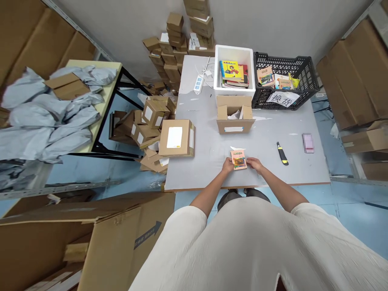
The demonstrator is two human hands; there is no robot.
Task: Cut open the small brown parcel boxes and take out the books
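A small pink-orange book [239,160] with a colourful picture on its cover is held above the near part of the grey table [209,169]. My left hand [228,165] grips its left edge, while the fingers of my right hand [254,163] pinch the right edge. Just beyond the book stands an open cardboard box [234,127], flaps spread, with white paper [235,115] inside. Right of my hands lies a black and yellow box cutter [282,153].
At the back are a white foam box [233,93] holding books and a black crate [285,103] with similar items. A closed carton [171,139] sits at the left edge, a power strip [198,84] behind it. A pixelated pink object [308,143] lies right.
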